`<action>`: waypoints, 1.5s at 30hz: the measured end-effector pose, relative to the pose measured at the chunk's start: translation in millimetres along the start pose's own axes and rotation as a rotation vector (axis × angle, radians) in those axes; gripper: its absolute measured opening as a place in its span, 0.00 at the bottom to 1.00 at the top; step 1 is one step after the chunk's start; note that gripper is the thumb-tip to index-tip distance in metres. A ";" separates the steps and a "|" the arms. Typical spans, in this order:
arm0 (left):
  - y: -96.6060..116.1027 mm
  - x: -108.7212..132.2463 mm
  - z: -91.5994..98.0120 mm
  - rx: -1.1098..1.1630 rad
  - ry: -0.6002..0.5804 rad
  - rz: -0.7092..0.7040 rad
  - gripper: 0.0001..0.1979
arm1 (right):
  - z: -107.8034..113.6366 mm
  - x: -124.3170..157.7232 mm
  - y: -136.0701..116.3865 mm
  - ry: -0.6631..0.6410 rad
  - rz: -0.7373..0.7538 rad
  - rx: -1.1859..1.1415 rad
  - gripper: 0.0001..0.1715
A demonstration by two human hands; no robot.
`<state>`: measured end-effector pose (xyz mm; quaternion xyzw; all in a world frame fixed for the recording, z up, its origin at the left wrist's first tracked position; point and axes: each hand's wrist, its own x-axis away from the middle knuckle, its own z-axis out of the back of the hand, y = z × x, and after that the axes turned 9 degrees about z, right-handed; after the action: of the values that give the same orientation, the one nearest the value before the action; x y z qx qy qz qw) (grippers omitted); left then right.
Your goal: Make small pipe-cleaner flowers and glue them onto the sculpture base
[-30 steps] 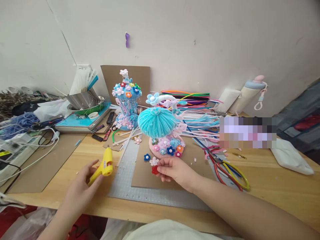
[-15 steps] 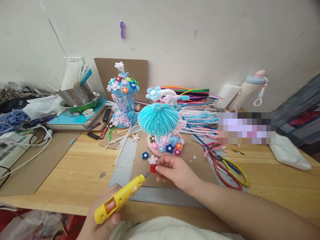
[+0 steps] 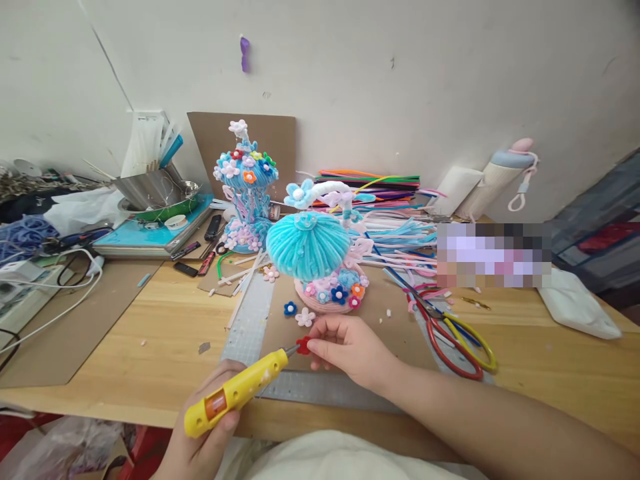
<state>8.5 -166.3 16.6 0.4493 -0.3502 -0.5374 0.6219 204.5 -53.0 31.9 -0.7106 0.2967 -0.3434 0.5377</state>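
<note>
My left hand point(image 3: 213, 407) is wrapped round a yellow glue gun point(image 3: 237, 393), its metal nozzle pointing up and right. The nozzle tip meets a small red pipe-cleaner flower point(image 3: 303, 345), pinched between the thumb and fingers of my right hand point(image 3: 353, 350). Just beyond my fingers lie a pale pink flower point(image 3: 305, 317) and a dark blue flower point(image 3: 290, 309) on the brown board. Behind them stands a fuzzy lamp-like craft piece with a turquoise pleated shade point(image 3: 309, 247), tilted to the left over a pink base point(image 3: 325, 305) covered with flowers.
A second flowered craft piece point(image 3: 247, 177) stands further back. Scissors with red and yellow handles point(image 3: 463, 347) lie right of the board. Bundles of pipe cleaners point(image 3: 395, 233) spread behind. At left are a metal pot point(image 3: 150, 190), books and a power strip point(image 3: 30, 300) with cables.
The turquoise shade has swung left and tilts more. Both hands, with the glue gun and the red flower, have shifted slightly left and down.
</note>
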 end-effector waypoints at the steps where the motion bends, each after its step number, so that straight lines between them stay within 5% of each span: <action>1: -0.3 -0.1 -0.1 -0.006 0.001 -0.004 0.18 | -0.3 0.3 -0.3 0.001 -0.007 -0.006 0.20; 18: -10.8 -1.5 6.5 -0.096 -0.018 -0.076 0.16 | -0.8 0.7 -0.4 -0.001 -0.008 -0.005 0.19; 29: -22.9 -2.6 15.4 -0.190 -0.140 -0.101 0.13 | -0.6 0.1 -0.3 0.003 -0.014 -0.015 0.18; 42: -25.6 -2.8 17.7 -0.191 -0.131 -0.060 0.12 | -0.2 0.8 -0.2 -0.039 0.021 -0.024 0.18; 45: -29.2 -4.0 20.4 -0.213 -0.037 -0.078 0.11 | 2.9 0.8 2.5 -0.117 0.048 -0.106 0.18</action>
<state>-21.3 -166.7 -3.3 0.3842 -0.2847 -0.6034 0.6381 207.2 -52.6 29.0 -0.7497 0.2996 -0.2719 0.5237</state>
